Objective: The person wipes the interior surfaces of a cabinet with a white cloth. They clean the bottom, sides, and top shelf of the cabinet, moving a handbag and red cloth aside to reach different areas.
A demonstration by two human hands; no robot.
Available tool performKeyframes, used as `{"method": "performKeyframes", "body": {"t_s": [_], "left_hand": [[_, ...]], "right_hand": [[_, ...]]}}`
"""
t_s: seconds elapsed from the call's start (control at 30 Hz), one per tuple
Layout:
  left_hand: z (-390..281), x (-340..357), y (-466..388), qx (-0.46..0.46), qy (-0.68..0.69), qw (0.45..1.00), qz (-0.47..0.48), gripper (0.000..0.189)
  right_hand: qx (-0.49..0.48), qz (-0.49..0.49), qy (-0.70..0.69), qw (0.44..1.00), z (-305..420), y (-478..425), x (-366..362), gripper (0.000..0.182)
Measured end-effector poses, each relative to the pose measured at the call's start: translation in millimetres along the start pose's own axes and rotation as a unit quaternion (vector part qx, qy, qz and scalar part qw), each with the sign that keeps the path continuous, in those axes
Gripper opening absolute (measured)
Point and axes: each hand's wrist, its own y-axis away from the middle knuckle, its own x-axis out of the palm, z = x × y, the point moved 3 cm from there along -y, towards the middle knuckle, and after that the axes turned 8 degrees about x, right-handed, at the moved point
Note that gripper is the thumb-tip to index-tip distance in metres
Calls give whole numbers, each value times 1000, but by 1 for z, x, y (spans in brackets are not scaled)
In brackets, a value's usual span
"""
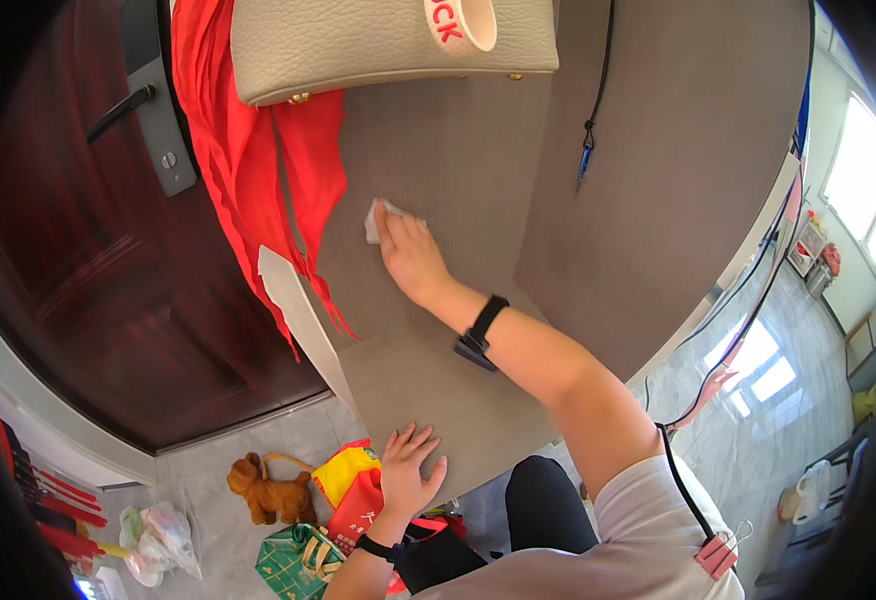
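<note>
My right hand presses a folded white wipe against the wood-grain back panel of an open cabinet. Fingers cover most of the wipe. My left hand rests with spread fingers on the front left edge of the cabinet's bottom board, holding nothing. Red neckerchiefs hang along the left side of the compartment, their tips near the board. Above my right hand is a beige leather handbag, cut off by the top of the view.
A black cord with a blue clip hangs by the right panel. A dark red door stands left. On the tiled floor are a brown plush dog, a green bag, red bags and plastic bags.
</note>
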Motion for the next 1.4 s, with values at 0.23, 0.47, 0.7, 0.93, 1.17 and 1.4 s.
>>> {"method": "performKeyframes", "body": {"t_s": [0.23, 0.47, 0.7, 0.93, 1.17, 1.4], "left_hand": [[1, 2, 0, -3, 21, 1000, -5, 30], [2, 1, 1, -4, 31, 999, 1, 31], [2, -1, 2, -18, 62, 998, 3, 39], [4, -6, 1, 11, 63, 997, 41, 41], [60, -31, -37, 55, -4, 993, 106, 45], [72, -15, -52, 44, -96, 988, 113, 49]], "right_hand": [[1, -105, 44, 993, -26, -99, -11, 46], [-79, 43, -15, 996, -22, 41, 28, 55], [16, -119, 45, 992, -93, -96, -27, 47], [-24, -33, -114, 993, -68, -12, 5, 42], [194, -121, -104, 968, -183, -52, -25, 40], [263, -299, -177, 900, -189, -90, -20, 29]]}}
